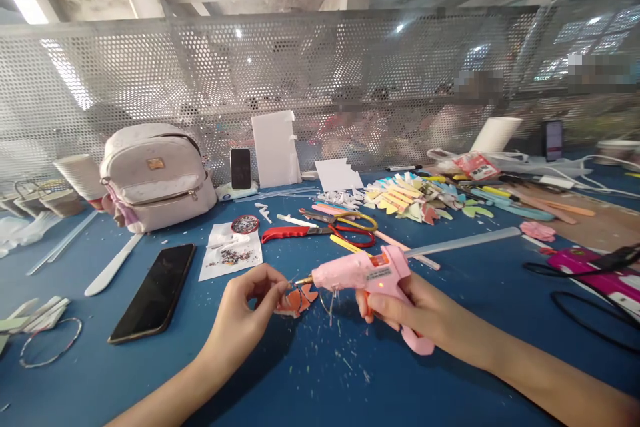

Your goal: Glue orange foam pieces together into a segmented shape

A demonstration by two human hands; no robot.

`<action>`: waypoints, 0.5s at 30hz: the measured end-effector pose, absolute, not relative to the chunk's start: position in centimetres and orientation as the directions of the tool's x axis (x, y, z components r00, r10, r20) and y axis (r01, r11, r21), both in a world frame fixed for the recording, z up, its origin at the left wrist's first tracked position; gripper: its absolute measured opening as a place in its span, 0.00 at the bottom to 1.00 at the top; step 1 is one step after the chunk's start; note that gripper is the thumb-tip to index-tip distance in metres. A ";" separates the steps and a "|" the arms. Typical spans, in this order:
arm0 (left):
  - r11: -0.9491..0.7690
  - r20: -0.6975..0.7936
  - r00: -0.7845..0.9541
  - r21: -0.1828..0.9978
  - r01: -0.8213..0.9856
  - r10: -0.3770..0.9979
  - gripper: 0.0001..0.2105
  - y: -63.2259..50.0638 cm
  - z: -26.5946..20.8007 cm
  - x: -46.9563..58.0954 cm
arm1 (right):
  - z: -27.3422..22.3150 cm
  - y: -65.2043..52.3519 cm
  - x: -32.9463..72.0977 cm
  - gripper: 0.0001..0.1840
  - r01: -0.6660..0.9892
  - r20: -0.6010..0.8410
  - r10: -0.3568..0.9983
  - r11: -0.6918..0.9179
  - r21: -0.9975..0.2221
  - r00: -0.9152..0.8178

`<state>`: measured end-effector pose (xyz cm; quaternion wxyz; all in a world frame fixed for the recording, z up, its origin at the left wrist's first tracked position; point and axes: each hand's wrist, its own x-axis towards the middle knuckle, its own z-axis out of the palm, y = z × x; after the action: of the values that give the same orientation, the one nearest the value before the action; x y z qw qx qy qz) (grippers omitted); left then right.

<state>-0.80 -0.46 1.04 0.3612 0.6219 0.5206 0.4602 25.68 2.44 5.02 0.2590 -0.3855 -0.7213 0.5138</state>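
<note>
My right hand [400, 310] is wrapped round the grip of a pink hot glue gun [350, 271], fingers at its orange trigger. A clear glue stick [465, 241] sticks out of its back end. The gun's metal nozzle points left, right beside the fingertips of my left hand [253, 303]. Thumb and forefinger of that hand are pinched together on something too small to make out. Just beyond and below the fingertips is an orange, fish-like cut-out [300, 301]; whether the fingers touch it I cannot tell.
A black phone [153, 293] lies left, near a pale backpack [155, 177]. Ahead are a paper with dark bits [231, 255], a red-handled knife [287, 233], scissors [357, 223] and a pile of coloured cut-outs [405, 195]. A pink power strip [595, 273] with black cables lies right.
</note>
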 end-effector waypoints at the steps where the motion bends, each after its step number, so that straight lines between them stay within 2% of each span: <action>1: -0.197 0.195 0.036 0.929 0.312 0.980 0.15 -0.4 1.0 -0.8 | 5.1 2.6 25.7 0.23 0.258 -0.011 0.815 0.171 -0.951 -0.580; 5: -0.201 0.199 0.038 0.931 0.303 0.979 0.15 -0.4 1.0 -0.8 | 5.5 4.1 26.8 0.27 0.185 0.095 0.847 0.222 -0.957 -0.522; 7: -0.200 0.198 0.036 0.932 0.301 0.979 0.15 -0.4 1.0 -0.8 | 5.8 5.4 28.1 0.28 0.272 0.166 0.904 0.287 -0.919 -0.393; 9: -0.200 0.198 0.035 0.934 0.298 0.979 0.15 -0.4 1.0 -0.8 | 6.0 7.0 30.0 0.31 0.461 0.255 0.935 0.345 -0.818 -0.248; 15: -0.207 0.201 0.050 0.938 0.277 0.978 0.16 -0.3 0.8 -0.8 | 4.5 10.6 35.1 0.23 0.682 0.331 0.942 0.282 -0.675 -0.062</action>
<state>-0.79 -0.32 0.78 0.3749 0.6202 0.5060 0.4677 35.14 10.60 4.50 0.3745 -0.5735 -0.7077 0.1736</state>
